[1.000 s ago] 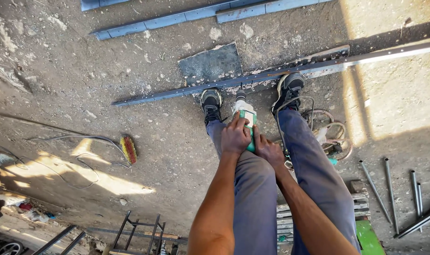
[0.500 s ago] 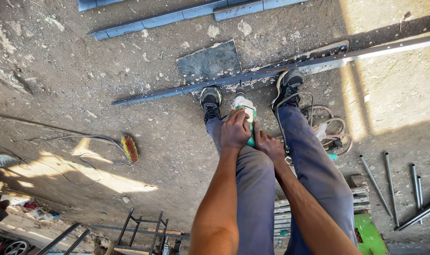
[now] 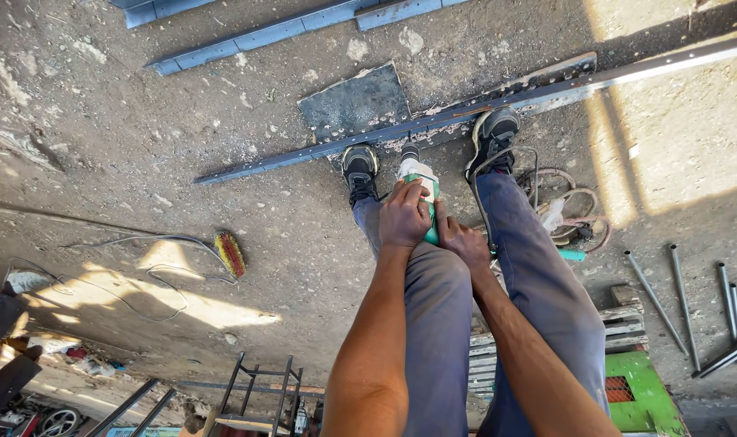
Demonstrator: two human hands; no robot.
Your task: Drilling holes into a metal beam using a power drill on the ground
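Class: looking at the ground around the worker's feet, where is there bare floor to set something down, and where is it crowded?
Bare floor lies left of the left shoe, between the long steel bar and the brush. Another sunlit patch lies right of the right shoe, above the loose rods. It is crowded by the coiled cable and pallet.

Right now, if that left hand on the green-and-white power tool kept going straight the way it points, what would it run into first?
The left hand points down toward the ground between the two shoes. Straight on, past the power tool in its grip, it would likely meet the long metal bar lying across the floor, though depth is hard to judge.
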